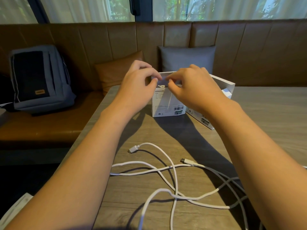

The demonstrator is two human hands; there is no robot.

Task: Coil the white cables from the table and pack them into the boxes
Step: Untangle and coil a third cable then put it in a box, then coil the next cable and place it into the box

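On the table (265, 103), two white boxes (167, 103) stand beyond loose cables (174, 180)
Left hand (139, 80) and right hand (191, 83) both pinch the near box's top flap (163, 78), fingers curled

dim daylight from the windows (216, 9), forearm shadows on the table (265, 105), edges warped.

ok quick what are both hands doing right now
Left hand: fingers curled, pinching the top flap of the upright white box.
Right hand: fingers curled, pinching the same flap from the other side.
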